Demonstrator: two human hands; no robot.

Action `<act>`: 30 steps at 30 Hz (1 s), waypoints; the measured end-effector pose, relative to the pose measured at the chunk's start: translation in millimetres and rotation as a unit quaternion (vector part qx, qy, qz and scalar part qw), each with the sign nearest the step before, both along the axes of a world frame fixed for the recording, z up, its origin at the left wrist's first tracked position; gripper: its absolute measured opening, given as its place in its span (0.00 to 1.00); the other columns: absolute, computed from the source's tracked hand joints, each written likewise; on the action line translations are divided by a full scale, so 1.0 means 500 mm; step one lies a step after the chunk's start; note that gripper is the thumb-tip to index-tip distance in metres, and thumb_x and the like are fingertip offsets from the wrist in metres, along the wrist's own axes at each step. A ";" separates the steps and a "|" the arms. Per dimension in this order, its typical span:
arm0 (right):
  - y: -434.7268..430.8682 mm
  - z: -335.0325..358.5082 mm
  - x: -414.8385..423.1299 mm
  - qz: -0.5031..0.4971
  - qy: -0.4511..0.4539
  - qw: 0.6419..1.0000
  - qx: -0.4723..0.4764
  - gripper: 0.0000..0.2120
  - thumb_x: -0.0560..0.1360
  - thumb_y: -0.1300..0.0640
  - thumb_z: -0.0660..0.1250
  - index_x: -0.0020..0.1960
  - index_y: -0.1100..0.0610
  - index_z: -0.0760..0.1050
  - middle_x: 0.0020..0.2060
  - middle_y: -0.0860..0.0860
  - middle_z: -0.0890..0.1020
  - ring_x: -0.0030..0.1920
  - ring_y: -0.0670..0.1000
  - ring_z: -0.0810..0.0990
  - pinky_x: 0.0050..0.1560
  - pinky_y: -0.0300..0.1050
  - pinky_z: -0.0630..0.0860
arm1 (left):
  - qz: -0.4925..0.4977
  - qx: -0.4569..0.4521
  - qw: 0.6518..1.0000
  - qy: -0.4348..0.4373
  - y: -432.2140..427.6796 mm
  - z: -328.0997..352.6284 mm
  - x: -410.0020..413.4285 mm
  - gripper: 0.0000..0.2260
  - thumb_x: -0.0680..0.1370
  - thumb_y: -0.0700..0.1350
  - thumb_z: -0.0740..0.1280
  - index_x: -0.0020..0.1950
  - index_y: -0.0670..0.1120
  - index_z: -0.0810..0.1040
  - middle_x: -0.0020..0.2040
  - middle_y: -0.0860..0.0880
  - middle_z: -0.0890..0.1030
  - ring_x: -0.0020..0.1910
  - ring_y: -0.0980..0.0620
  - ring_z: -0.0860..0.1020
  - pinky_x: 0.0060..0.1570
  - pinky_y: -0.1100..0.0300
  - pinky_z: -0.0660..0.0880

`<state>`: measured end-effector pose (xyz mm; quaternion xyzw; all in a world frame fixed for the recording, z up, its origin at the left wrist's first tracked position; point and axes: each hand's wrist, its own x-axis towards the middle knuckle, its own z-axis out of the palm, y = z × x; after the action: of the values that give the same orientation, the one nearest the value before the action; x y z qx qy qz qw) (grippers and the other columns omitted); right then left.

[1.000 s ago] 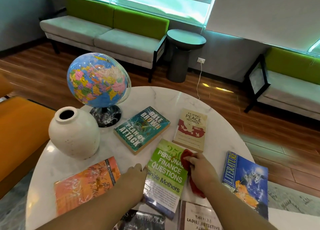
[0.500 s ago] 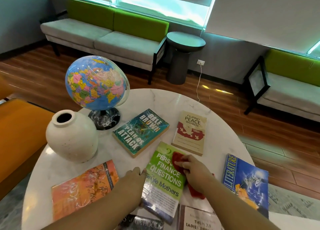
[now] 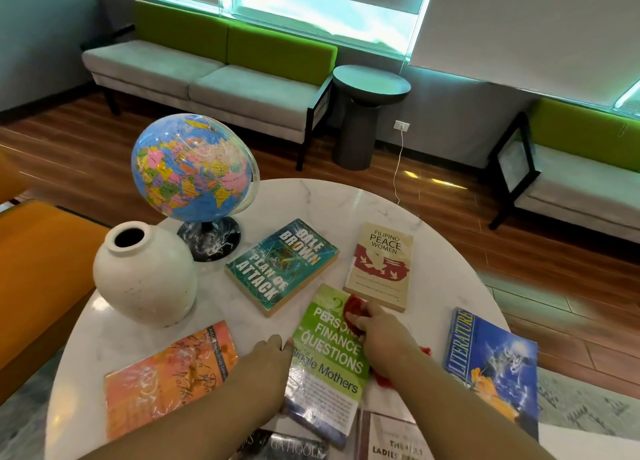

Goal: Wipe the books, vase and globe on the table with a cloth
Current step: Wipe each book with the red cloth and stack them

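A green book [image 3: 329, 359] titled Personal Finance Questions lies near the front of the round white marble table [image 3: 311, 200]. My right hand [image 3: 381, 331] grips a red cloth [image 3: 354, 308] and presses it on the book's upper right part. My left hand [image 3: 268, 359] rests against the book's left edge, fingers curled at the edge. Around it lie a teal book [image 3: 282, 265], a beige book [image 3: 381, 265], a blue Literature book [image 3: 491, 366] and an orange book [image 3: 169, 376]. A white round vase [image 3: 145, 276] and a globe [image 3: 192, 167] stand at the left.
Two more books [image 3: 391, 439] lie partly out of view at the table's front edge. An orange seat [image 3: 38, 269] is left of the table. Green and grey sofas [image 3: 214, 68] and a dark side table [image 3: 367, 113] stand by the far wall.
My right hand has slid the red cloth left and up across the green book's top. My left hand stays at the book's left edge. The view has shifted slightly.
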<state>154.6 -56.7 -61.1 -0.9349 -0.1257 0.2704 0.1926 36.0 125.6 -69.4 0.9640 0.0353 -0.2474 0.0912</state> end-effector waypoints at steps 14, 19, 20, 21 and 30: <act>0.001 0.010 -0.006 -0.090 0.066 0.992 0.066 0.05 0.76 0.51 0.66 0.50 0.49 0.71 0.46 0.48 0.81 0.45 0.49 0.81 0.50 0.50 0.80 | 0.005 -0.010 1.000 -0.007 0.002 -0.008 0.000 0.44 0.70 0.53 0.75 0.77 0.47 0.53 0.62 0.46 0.65 0.60 0.47 0.69 0.55 0.53 0.73; 0.005 0.000 -0.039 -0.020 0.059 0.997 0.049 0.06 0.77 0.51 0.64 0.51 0.51 0.69 0.46 0.48 0.81 0.45 0.49 0.81 0.50 0.50 0.79 | 0.004 -0.017 1.000 -0.003 0.000 -0.002 0.001 0.45 0.69 0.56 0.75 0.78 0.46 0.52 0.63 0.45 0.65 0.61 0.47 0.68 0.57 0.52 0.72; 0.001 0.002 -0.037 -0.028 0.059 0.997 0.052 0.06 0.77 0.53 0.65 0.50 0.52 0.70 0.47 0.48 0.81 0.45 0.49 0.80 0.50 0.49 0.79 | 0.005 -0.019 1.000 -0.004 0.000 -0.001 0.001 0.45 0.69 0.56 0.75 0.77 0.46 0.52 0.63 0.45 0.65 0.61 0.47 0.68 0.57 0.52 0.72; -0.003 0.002 -0.032 -0.037 0.056 0.996 0.053 0.05 0.76 0.55 0.67 0.49 0.52 0.70 0.47 0.49 0.81 0.46 0.50 0.80 0.50 0.50 0.79 | 0.005 -0.021 1.000 -0.006 0.000 -0.002 0.001 0.45 0.69 0.56 0.75 0.77 0.46 0.53 0.63 0.46 0.66 0.61 0.47 0.68 0.57 0.52 0.72; -0.003 0.000 -0.039 0.062 0.030 0.998 0.012 0.09 0.75 0.54 0.67 0.55 0.50 0.74 0.53 0.47 0.78 0.51 0.49 0.77 0.53 0.45 0.77 | 0.006 -0.016 1.000 -0.003 0.001 -0.005 0.001 0.40 0.69 0.52 0.76 0.75 0.47 0.58 0.62 0.47 0.66 0.60 0.48 0.69 0.56 0.53 0.73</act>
<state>135.4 -58.3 -61.2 -0.9144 -0.1808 0.3079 0.1907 36.6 126.0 -72.0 0.9629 0.0371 -0.2441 0.1087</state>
